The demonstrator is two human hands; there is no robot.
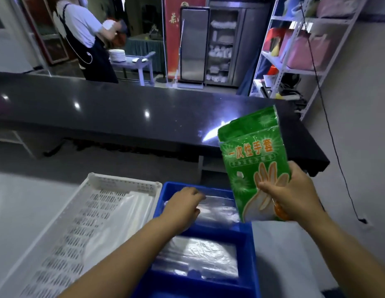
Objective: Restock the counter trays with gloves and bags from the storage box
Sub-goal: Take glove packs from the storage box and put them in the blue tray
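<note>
1. The blue tray [248, 237] stands on the white worktop [26, 201], nearest the viewer. A cross wall divides it into two compartments. The near compartment holds a flat stack of clear film items [198, 257]. The far compartment holds a second clear stack [219, 209].

2. The white perforated tray [65, 239] stands just beside the blue tray on its left, with its long axis running away from the viewer. Clear plastic bags [127, 216] lie along its right side.

3. The left hand [183, 204] reaches into the far compartment, back of the hand upward. Its fingers [198, 195] are bent downward with the tips on the second clear stack. Whether they pinch the film cannot be told.

4. The right hand [294, 190] holds the green glove packet [251, 160] above the right edge of the far compartment.
- Long axis: near upright, with the top leaning slightly left.
- Opened end: upward. Printed face: toward the viewer.
- Grip: at the lower right part, with the thumb pressed across the printed face. The other fingers are hidden behind the packet.
- The lower end of the packet hides the right corner of the far compartment.

5. Behind the trays, a black glossy worktop [123, 108] spans the view.

6. Beyond it stand a person in a dark apron [88, 39], a stack of white plates [116, 55] on a small table, a steel cabinet [219, 44] and a white shelf rack [294, 67] at far right. A black cable [332, 134] hangs down the right wall.
</note>
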